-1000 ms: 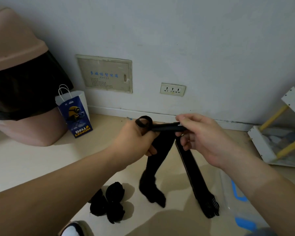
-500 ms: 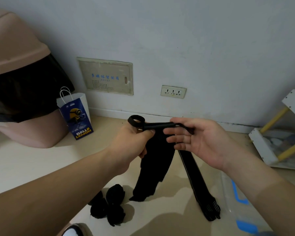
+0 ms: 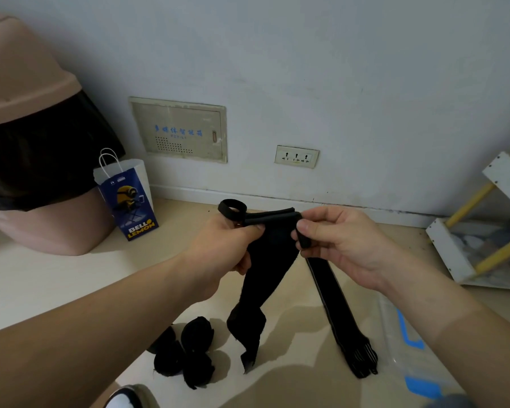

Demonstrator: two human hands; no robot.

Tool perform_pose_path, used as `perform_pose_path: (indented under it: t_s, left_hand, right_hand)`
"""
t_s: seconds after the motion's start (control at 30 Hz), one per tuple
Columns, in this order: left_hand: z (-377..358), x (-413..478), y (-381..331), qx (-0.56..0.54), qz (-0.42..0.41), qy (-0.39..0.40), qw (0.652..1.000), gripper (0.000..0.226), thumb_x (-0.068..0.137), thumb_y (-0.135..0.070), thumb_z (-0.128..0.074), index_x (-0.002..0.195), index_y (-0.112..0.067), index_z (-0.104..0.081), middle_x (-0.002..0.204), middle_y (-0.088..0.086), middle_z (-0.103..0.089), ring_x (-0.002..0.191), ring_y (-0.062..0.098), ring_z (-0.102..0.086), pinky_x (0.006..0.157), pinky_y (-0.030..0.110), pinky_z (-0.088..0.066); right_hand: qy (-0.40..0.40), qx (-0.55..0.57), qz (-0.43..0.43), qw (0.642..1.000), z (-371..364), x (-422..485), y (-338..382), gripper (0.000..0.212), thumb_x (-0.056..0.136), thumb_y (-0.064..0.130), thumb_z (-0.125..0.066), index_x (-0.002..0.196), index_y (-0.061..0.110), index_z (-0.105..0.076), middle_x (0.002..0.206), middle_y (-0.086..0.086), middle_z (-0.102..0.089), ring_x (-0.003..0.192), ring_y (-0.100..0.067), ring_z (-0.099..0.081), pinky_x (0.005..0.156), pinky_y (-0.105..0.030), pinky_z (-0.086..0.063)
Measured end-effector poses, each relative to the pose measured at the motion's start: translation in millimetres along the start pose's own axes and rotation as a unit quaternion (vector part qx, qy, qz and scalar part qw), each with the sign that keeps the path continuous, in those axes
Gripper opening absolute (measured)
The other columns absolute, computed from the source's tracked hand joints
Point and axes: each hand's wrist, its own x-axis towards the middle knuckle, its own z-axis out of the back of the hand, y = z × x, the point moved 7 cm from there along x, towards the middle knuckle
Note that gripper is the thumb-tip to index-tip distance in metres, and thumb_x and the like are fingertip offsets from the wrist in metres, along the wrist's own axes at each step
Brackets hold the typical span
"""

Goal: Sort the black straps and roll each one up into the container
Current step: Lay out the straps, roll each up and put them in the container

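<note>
Pale wall and beige floor framed the scene as recorded by the head camera. A black strap was held up between two bare hands, its upper edge stretched level from one to the other. The grip of the left hand was clamped on the strap near one end, thumb pressed against curled fingers, and a small loop was seen standing above the knuckles. The grip of the right hand was closed on the other end, which was pinched and folded over at the forefinger. The strap's wide middle was seen hanging twisted toward the floor.

A second long black band was seen running from under the right hand down to the floor; whether it was joined to the first could not be told. Rolled straps were clustered on the floor below the left forearm, outside the clear container with blue latches, which was set at lower right, just beside the long band's end.

Along the wall were ranged a pink bin lined in black, a blue paper bag, a wall panel, a socket and a white rack with yellow bars. The toe of a shoe was caught at the bottom edge.
</note>
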Motion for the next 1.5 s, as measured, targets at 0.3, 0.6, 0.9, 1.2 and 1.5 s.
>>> perform_pose_path:
  t_s: [0.3,0.6,0.9,1.2,1.5]
  left_hand:
    - [-7,-5,-8,0.033,-0.048,0.057,0.997,0.009,0.106,-0.014,-0.059,0.109,-0.012,-0.067,0.074,0.011,-0.057,0.047,0.017,-0.047,0.046,0.022,-0.039]
    - [-9,-7,-10,0.026,-0.066,0.054,0.996,0.011,0.105,-0.014,-0.06,0.101,-0.017,-0.07,0.074,0.01,-0.058,0.046,0.017,-0.046,0.046,0.023,-0.039]
    - [-3,-12,-27,0.038,-0.129,-0.041,0.99,0.014,0.106,-0.017,-0.059,0.116,-0.013,-0.067,0.083,0.016,-0.072,0.052,0.023,-0.063,0.051,0.024,-0.052]
    - [3,-13,-34,0.074,-0.159,-0.098,0.98,0.009,0.093,-0.009,-0.077,0.087,-0.013,-0.071,0.083,-0.001,-0.076,0.059,0.024,-0.073,0.05,0.017,-0.047]
    - [-3,-10,-23,-0.044,-0.094,-0.056,0.993,0.012,0.081,-0.003,-0.086,0.079,-0.005,-0.074,0.06,-0.009,-0.066,0.044,0.0,-0.052,0.045,0.011,-0.04]
  right_hand:
    - [-0.037,-0.128,0.095,0.987,5,6,10,0.003,0.092,0.018,-0.08,0.095,0.017,-0.078,0.065,-0.01,-0.059,0.054,-0.019,-0.05,0.053,-0.032,-0.043]
    - [-0.005,-0.071,0.083,0.994,-7,7,-2,0.009,0.101,0.011,-0.068,0.101,0.017,-0.075,0.093,-0.008,-0.075,0.088,-0.022,-0.072,0.081,-0.044,-0.059]
    - [-0.082,-0.045,0.034,0.995,-6,24,-24,0.017,0.107,0.027,-0.061,0.107,0.015,-0.073,0.111,-0.013,-0.079,0.112,-0.032,-0.074,0.107,-0.054,-0.055]
    - [-0.107,-0.05,0.046,0.992,-7,21,-18,0.014,0.104,0.031,-0.065,0.101,0.02,-0.074,0.104,-0.015,-0.078,0.106,-0.037,-0.075,0.102,-0.06,-0.056]
    - [-0.081,-0.089,0.089,0.989,-19,10,-7,0.009,0.104,0.025,-0.066,0.099,0.022,-0.073,0.097,-0.017,-0.077,0.084,-0.029,-0.071,0.088,-0.051,-0.06]
